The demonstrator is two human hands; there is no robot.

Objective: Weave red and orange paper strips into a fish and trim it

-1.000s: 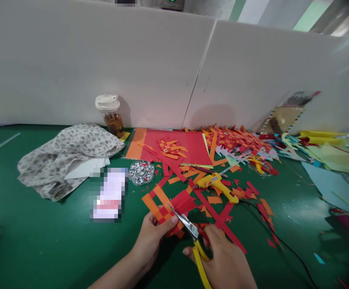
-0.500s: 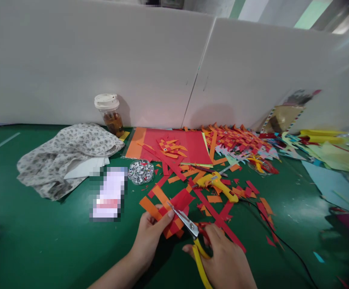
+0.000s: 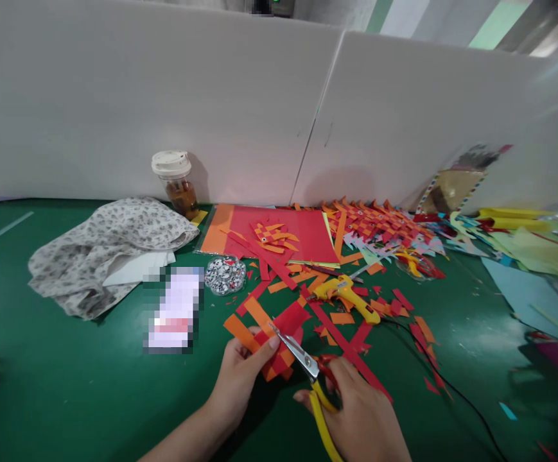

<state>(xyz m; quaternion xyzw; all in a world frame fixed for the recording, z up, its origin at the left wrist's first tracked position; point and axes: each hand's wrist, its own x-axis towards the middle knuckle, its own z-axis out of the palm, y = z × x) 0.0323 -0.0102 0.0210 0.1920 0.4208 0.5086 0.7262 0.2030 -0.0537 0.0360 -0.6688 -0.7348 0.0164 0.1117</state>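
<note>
My left hand (image 3: 246, 367) pinches a woven piece of red and orange paper strips (image 3: 289, 326), its thumb lying on top. Two orange strip ends stick out from it to the upper left. In my right hand (image 3: 358, 410) are scissors (image 3: 302, 357) with yellow and red handles. Their blade tips lie at the woven paper, just beyond my left thumb; whether they bite into it I cannot tell. Under and beside the hands lie loose red and orange paper strips (image 3: 341, 330). A yellow glue gun (image 3: 348, 296) rests on the scraps past the scissors.
A finished woven paper fish (image 3: 275, 237) lies on red paper sheets (image 3: 312, 234). Nearby are a pack of googly eyes (image 3: 225, 274), a blurred-out phone (image 3: 175, 309), a patterned cloth (image 3: 115, 234) and a lidded cup (image 3: 176, 183). More woven fish (image 3: 379, 221) pile up by the white partition (image 3: 240, 109).
Almost nothing differs. The scissors and my right hand have shifted very slightly to the right and down; my left hand keeps its hold on the woven paper.
</note>
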